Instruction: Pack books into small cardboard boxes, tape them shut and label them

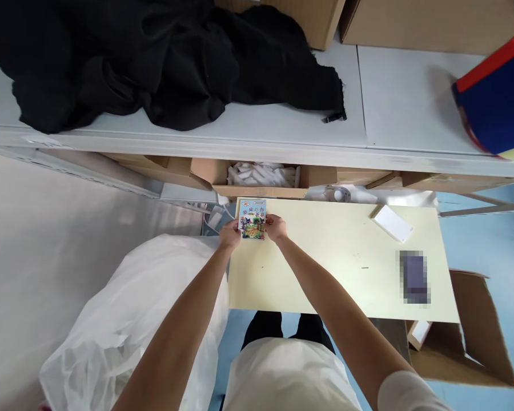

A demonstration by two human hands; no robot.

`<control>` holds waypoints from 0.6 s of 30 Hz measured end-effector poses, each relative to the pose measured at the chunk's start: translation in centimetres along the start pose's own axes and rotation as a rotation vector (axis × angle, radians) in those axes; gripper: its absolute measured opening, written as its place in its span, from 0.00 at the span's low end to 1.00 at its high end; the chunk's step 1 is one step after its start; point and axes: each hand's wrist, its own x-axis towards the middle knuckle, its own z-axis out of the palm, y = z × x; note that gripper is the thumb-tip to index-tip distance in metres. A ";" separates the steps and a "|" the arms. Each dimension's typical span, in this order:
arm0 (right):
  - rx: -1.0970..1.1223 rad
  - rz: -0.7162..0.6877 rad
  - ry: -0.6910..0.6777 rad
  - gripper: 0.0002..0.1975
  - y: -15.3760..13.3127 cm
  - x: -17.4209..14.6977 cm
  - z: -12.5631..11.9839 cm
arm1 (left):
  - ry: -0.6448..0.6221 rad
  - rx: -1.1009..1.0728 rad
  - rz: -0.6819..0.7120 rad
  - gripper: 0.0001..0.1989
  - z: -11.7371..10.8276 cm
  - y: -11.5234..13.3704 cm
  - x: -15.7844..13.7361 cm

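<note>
Book (252,219) is held by both hands over the far left corner of the table (308,257), picture cover up, taller than wide. Left edge is pinched by the left hand (230,234), right edge by the right hand (276,228), both on the lower half. Fingers underneath are hidden; whether the back is touching the table or lifted just off it cannot be told.

For handling: the two-edge pinch looks sound. Pressure should be matched side to side, light enough that the cover isn't bowed. Thumbs are best confined to the margins so the print isn't covered. If any turning is done, both wrists should be moved together so the book isn't twisted. A spot further in from the corner would probably be safer: a slip here could be lost over the left edge, where a cable (228,211) and the bag (154,308) are found.

Further out: bare tabletop is available right of the book. White box (392,223) is set near the far right, blurred dark item (414,277) nearer the body; both are well apart from the hands. Carton (259,192) of white pieces (261,174) is seen just beyond the far edge, under the shelf (261,123); knuckle clearance should be watched there.
</note>
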 end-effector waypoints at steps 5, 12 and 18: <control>-0.052 -0.061 -0.040 0.15 -0.7 -0.5 -0.3 | -0.008 0.044 0.032 0.21 0.3 -0.8 0.6; -0.088 -0.025 -0.030 0.16 -1.2 -1.4 -0.9 | 0.019 0.125 0.051 0.20 -0.3 -0.6 0.8; 0.015 0.049 -0.029 0.24 -0.8 -3.7 -2.7 | -0.022 0.159 0.100 0.17 -1.5 1.3 -0.6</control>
